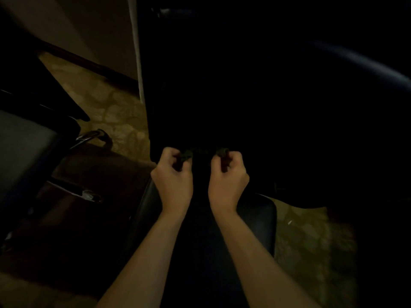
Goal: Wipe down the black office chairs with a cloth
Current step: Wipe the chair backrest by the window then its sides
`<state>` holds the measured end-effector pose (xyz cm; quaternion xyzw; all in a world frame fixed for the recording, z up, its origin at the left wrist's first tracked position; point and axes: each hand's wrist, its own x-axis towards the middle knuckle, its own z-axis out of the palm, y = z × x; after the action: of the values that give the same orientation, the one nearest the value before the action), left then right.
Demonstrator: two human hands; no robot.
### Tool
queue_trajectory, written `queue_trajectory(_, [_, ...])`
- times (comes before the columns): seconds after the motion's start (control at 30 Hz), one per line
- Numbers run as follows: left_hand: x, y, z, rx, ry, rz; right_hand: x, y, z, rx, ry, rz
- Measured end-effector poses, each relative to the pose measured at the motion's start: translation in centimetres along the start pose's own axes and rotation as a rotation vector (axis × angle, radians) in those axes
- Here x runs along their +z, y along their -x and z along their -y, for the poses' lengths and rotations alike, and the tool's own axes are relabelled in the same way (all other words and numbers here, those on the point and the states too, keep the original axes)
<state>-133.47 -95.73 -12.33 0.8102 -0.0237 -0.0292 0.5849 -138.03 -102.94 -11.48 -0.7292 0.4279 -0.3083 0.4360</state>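
Bare forearms reach over the black chair seat [264,221]; left hand [172,174] and right hand [228,175] each pinch an end of the dark cloth [189,153], apparently stretching it for wiping above that seat.

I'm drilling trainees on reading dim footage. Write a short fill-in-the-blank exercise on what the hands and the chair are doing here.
1. The cloth is held by ____ hands.
2. The left hand and the right hand grip the cloth at its two ____.
3. The dark chair lies directly ____ the forearms.
4. The floor beside the chair has a ____ pattern.

Missing words: both; ends; below; stone-like
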Motion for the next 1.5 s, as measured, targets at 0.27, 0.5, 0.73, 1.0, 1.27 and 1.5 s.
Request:
queue_trajectory(0.27, [-1.5, -3.8, -10.6, 0.080, 0.237, -0.078, -2.6, -4.4, 9.9, -0.213, -0.051, -0.098])
queue_trajectory(0.5, [-3.5, -6.0, -10.6, 0.153, 0.135, -0.056, -0.4, -3.7, 11.3, -0.207, -0.067, -0.067])
queue_trajectory(0.73, [-4.1, -2.8, -3.7, -0.021, -0.020, -0.004, 1.9, -0.1, 5.2, -0.116, 0.092, 0.120])
queue_trajectory(1.0, [-3.4, -1.0, 3.3, -0.317, 0.004, 0.070, 3.7, 3.0, -1.0, 0.212, 0.059, 0.150])
queue_trajectory(1.27, [-3.9, -1.4, -1.5, -0.228, 0.195, -0.030, 2.3, 1.8, 2.6, 0.160, -0.185, 0.032])
queue_trajectory(1.5, [-2.4, -3.4, -7.1, 0.135, 0.164, -0.029, -0.1, -1.4, 6.4, -0.086, -0.214, -0.077])
